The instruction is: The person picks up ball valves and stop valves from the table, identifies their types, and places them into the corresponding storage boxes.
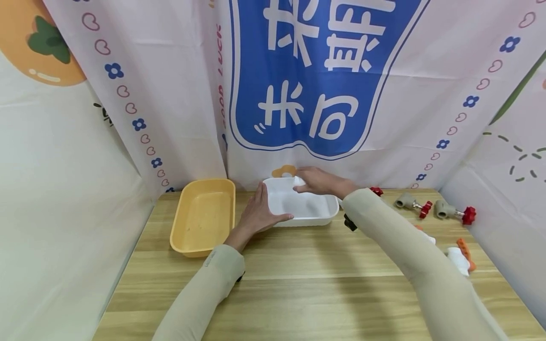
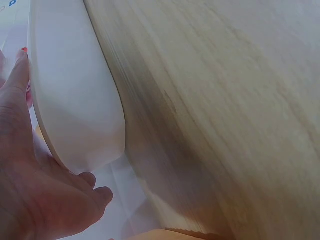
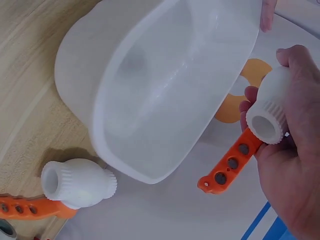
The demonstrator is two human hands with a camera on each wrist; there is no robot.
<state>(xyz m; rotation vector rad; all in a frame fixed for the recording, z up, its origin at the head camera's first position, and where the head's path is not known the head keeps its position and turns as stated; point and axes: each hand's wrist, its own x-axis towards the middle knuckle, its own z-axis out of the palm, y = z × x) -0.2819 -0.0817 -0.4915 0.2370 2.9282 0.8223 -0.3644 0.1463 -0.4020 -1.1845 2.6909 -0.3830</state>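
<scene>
A white plastic basin (image 1: 294, 201) stands at the back of the table. My left hand (image 1: 258, 208) rests against its left end, thumb along the front rim and fingers stretched up the end wall. In the left wrist view, the hand (image 2: 40, 165) lies along the rim with two fingertips bent near the corner. My right hand (image 1: 320, 181) is over the basin's back side. It grips a white ball valve (image 3: 267, 112) with an orange lever (image 3: 232, 162) sticking out past the fingers.
A yellow basin (image 1: 204, 218) stands at the left. On the right lie grey valves with red handles (image 1: 454, 211), plus white ball valves with orange levers (image 1: 458, 260), one partly hidden by my sleeve. A printed curtain (image 1: 192, 94) hangs behind the table.
</scene>
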